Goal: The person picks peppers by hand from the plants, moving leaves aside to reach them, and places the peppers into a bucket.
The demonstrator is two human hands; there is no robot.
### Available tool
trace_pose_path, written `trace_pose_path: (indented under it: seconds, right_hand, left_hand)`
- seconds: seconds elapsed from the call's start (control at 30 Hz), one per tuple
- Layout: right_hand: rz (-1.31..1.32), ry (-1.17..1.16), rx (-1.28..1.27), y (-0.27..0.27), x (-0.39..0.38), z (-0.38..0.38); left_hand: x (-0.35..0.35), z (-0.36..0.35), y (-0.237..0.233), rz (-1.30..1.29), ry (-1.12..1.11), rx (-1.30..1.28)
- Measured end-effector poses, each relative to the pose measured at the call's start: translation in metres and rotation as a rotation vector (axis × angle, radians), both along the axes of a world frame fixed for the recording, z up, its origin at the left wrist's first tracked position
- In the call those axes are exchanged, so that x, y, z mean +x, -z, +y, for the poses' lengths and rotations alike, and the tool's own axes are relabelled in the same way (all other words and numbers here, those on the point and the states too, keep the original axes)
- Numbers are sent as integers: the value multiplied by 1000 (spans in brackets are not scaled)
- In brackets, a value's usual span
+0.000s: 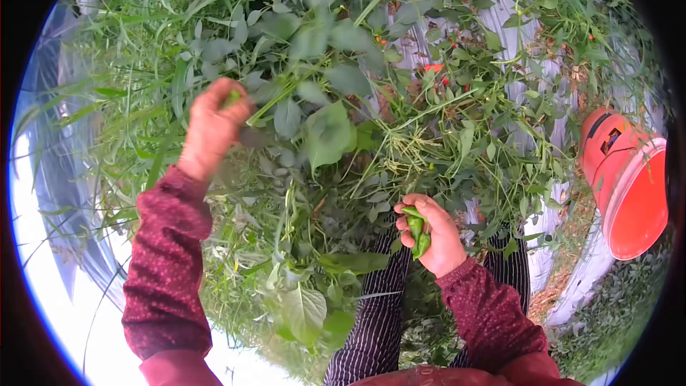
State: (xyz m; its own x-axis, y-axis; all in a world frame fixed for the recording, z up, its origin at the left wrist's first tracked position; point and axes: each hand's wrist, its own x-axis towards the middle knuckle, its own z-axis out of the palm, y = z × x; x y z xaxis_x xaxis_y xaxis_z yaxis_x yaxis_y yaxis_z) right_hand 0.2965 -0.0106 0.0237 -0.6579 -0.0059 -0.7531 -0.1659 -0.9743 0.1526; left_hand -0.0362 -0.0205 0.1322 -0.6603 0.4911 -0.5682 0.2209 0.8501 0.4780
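Observation:
My right hand (439,234) is closed around green peppers (418,232), held against the palm just above my knees. At the upper left, my left hand (216,125) is closed among the leaves, slightly blurred. A small green piece shows between its fingers; I cannot make out whether it is a pepper or part of a stem. Leafy pepper plants (332,136) fill the space between both hands, some leaves smeared by motion.
A red bucket (597,164) lies tilted at the right, its mouth towards me. Silvery plastic sheeting (504,21) covers the ground between plants, with small red peppers (444,81) among the foliage. Tall grass (136,50) grows at the left beside clear plastic film (43,143).

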Motion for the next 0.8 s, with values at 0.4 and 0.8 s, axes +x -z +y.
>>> trace_pose_path:
  seconds: [0.4, 0.8]
  right_hand:
    - [166, -220, 372, -31, -2, 13]
    - [310, -531, 661, -36, 8, 18]
  left_hand:
    - [131, 5, -26, -231, 652, 60]
    - [164, 8, -1, -540, 507, -129]
